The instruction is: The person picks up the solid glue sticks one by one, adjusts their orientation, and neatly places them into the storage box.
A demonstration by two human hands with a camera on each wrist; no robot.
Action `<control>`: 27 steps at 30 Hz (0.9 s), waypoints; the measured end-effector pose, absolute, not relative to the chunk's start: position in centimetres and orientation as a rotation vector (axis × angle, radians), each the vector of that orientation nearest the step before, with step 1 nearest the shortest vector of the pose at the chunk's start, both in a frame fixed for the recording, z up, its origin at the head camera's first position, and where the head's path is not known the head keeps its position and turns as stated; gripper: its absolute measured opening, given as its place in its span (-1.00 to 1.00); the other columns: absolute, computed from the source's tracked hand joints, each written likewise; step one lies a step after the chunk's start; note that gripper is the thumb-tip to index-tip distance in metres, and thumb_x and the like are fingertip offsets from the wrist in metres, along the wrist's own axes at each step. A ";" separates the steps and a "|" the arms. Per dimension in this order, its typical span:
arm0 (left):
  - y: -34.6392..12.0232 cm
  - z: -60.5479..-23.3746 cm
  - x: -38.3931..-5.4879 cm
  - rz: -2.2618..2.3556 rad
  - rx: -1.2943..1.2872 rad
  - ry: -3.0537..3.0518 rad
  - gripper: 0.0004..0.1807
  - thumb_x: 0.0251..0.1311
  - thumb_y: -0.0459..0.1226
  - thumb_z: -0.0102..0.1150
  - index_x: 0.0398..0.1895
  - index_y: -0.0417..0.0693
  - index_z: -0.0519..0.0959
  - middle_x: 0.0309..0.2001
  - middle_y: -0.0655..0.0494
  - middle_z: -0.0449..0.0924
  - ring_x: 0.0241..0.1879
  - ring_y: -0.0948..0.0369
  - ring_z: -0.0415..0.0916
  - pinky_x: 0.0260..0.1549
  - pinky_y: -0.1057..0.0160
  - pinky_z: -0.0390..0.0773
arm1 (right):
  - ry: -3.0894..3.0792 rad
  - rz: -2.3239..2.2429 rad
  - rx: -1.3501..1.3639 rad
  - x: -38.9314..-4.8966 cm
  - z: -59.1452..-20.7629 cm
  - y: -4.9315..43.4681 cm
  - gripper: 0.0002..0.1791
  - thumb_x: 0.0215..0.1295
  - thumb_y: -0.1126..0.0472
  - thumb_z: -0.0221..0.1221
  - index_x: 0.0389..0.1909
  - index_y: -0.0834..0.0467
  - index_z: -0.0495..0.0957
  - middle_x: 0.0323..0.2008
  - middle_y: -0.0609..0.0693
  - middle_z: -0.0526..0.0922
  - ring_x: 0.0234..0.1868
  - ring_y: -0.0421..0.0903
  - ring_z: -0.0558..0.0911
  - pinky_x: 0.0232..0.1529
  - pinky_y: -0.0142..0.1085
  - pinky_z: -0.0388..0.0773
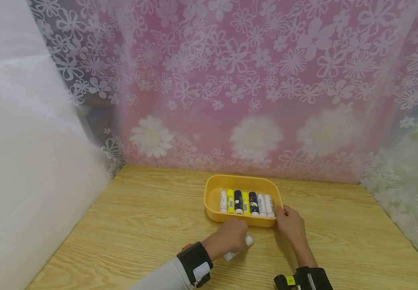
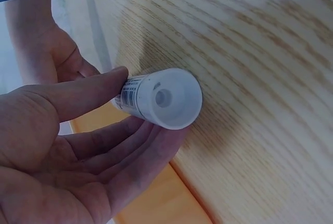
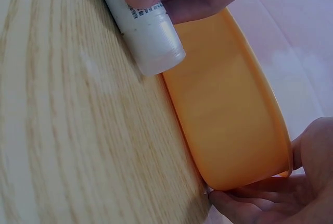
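Observation:
Just in front of the yellow plastic tray (image 1: 223, 218), my left hand (image 1: 232, 235) holds a white glue stick (image 1: 250, 240) that lies slantwise low over the table. In the left wrist view, the thumb is on one side of the glue stick (image 2: 177, 99) and the fingers on the other, its hollow round end facing the camera. My right hand (image 1: 293, 226) grips the tray's near right corner; in the right wrist view its fingers (image 3: 234, 203) reach under the corner of the tray (image 3: 223, 104). Inside the tray, several glue sticks (image 1: 246, 202) stand in a row, white, yellow and dark blue.
The wood-grain table (image 1: 151, 209) stretches out on both sides of the tray. Behind it hangs a pink floral curtain (image 1: 201, 133), close to the tray's far side. A white sheet (image 1: 31, 133) borders the left side.

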State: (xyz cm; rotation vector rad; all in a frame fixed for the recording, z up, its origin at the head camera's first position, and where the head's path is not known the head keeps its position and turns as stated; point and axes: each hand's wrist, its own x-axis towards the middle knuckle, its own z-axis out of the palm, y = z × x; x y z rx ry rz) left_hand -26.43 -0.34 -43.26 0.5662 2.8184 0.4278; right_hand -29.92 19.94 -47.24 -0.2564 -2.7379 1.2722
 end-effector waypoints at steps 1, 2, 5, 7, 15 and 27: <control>-0.4 -43.3 -26.4 0.431 0.566 2.817 -0.77 0.07 -0.20 0.53 -0.39 -0.11 0.65 -0.56 0.14 0.47 -0.62 0.25 0.42 -0.69 0.38 0.44 | -2.739 1.272 -0.258 -29.9 -47.3 19.9 -0.47 0.57 0.01 -0.14 0.25 0.28 0.54 0.11 0.33 0.63 -0.10 0.10 0.57 -0.30 -0.29 0.44; -0.4 -43.3 -26.4 0.436 0.561 2.813 -0.77 0.07 -0.20 0.53 -0.40 -0.11 0.65 -0.57 0.14 0.47 -0.62 0.25 0.42 -0.70 0.38 0.44 | -2.741 1.269 -0.257 -30.0 -47.3 19.9 -0.47 0.57 0.01 -0.14 0.26 0.28 0.54 0.11 0.32 0.63 -0.10 0.10 0.56 -0.30 -0.29 0.44; -0.4 -43.2 -26.4 0.446 0.550 2.800 -0.77 0.06 -0.21 0.54 -0.41 -0.12 0.65 -0.57 0.13 0.47 -0.64 0.25 0.43 -0.71 0.38 0.45 | -2.744 1.267 -0.258 -30.0 -47.4 20.0 -0.47 0.57 0.01 -0.15 0.26 0.28 0.53 0.10 0.32 0.64 -0.12 0.10 0.56 -0.30 -0.29 0.44; -0.4 -43.2 -26.5 0.447 0.550 2.799 -0.76 0.06 -0.21 0.54 -0.42 -0.12 0.65 -0.58 0.13 0.47 -0.64 0.25 0.43 -0.71 0.38 0.45 | -2.743 1.264 -0.259 -30.0 -47.4 19.9 -0.47 0.57 0.01 -0.15 0.26 0.28 0.53 0.10 0.32 0.64 -0.12 0.10 0.56 -0.30 -0.28 0.44; -0.5 -43.2 -26.6 0.457 0.562 2.798 -0.77 0.12 -0.18 0.50 -0.38 -0.12 0.65 -0.57 0.13 0.47 -0.63 0.26 0.44 -0.69 0.38 0.45 | -2.738 1.257 -0.259 -30.0 -47.3 19.9 -0.46 0.57 0.01 -0.14 0.26 0.28 0.53 0.11 0.32 0.64 -0.10 0.10 0.56 -0.28 -0.27 0.45; -0.6 -43.3 -26.6 0.487 0.581 2.786 -0.76 0.18 -0.18 0.45 -0.44 -0.11 0.60 -0.60 0.13 0.44 -0.67 0.27 0.44 -0.72 0.39 0.44 | -2.739 1.264 -0.260 -29.9 -47.2 19.9 -0.47 0.57 0.02 -0.14 0.26 0.29 0.53 0.09 0.32 0.64 -0.10 0.11 0.56 -0.29 -0.28 0.45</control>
